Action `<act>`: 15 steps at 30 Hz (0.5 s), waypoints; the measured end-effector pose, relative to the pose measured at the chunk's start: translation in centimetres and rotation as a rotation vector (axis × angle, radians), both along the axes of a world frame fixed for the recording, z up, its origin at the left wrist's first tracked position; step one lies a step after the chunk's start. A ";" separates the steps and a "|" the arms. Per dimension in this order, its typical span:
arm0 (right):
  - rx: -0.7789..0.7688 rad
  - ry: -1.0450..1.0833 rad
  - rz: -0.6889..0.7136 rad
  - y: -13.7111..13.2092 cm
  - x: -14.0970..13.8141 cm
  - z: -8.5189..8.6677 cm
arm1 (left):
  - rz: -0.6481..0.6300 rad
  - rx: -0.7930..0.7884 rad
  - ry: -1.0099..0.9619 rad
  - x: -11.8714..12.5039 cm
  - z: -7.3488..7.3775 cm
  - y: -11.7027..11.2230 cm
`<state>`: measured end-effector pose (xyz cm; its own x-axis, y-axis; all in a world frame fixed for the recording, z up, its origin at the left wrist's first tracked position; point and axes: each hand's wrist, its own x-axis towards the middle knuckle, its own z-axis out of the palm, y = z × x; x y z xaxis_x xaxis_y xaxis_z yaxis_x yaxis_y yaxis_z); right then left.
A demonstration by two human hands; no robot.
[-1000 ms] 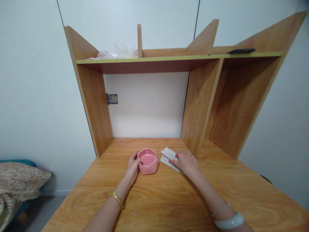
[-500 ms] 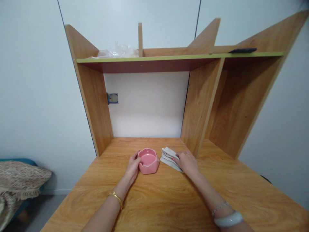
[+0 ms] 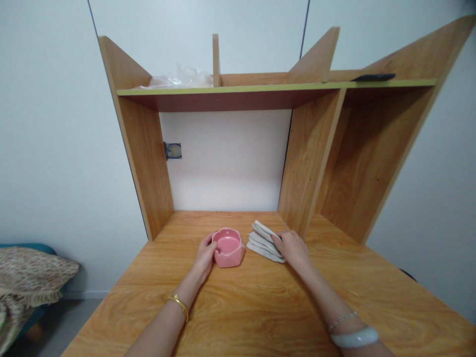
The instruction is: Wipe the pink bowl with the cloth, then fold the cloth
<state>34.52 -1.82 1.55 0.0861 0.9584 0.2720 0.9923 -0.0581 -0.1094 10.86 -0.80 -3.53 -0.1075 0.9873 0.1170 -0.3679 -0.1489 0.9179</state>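
A pink faceted bowl [image 3: 228, 248] stands on the wooden desk [image 3: 260, 307]. My left hand [image 3: 204, 258] grips its left side, thumb on the rim. Just right of the bowl lies a folded white cloth [image 3: 263, 241], its upper fold lifted. My right hand [image 3: 293, 248] pinches the cloth's right edge with curled fingers. A gold bangle is on my left wrist, and a pale bangle and a thin chain are on my right wrist.
The desk's wooden hutch has an upright divider [image 3: 305, 163] close behind my right hand and an open bay behind the bowl. On the top shelf lie a clear plastic bag [image 3: 178, 79] and a dark flat object [image 3: 374, 77]. A patterned blanket [image 3: 29, 277] lies at the lower left.
My right hand has gone from lying flat on the cloth to pinching its right edge and raising the top fold. My left hand and the bowl have stayed put.
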 end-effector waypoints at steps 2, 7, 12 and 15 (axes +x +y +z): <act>0.042 0.020 -0.024 -0.1 0.6 0.6 | 0.021 0.011 0.024 0.1 0.0 0.0; 0.288 0.227 -0.161 -0.7 2.4 2.4 | 0.071 0.033 0.088 0.2 -0.1 -0.2; 0.556 0.282 -0.192 -1.2 3.7 5.2 | 0.098 0.047 0.130 0.3 -0.2 -0.1; 0.621 0.213 -0.101 -1.3 3.0 6.8 | 0.113 0.053 0.142 0.3 -0.3 0.1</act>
<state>37.57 -3.14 8.40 0.2803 0.6136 0.7382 0.9383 -0.0131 -0.3455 11.18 -0.72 -3.81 -0.1958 0.9619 0.1907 -0.2137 -0.2317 0.9490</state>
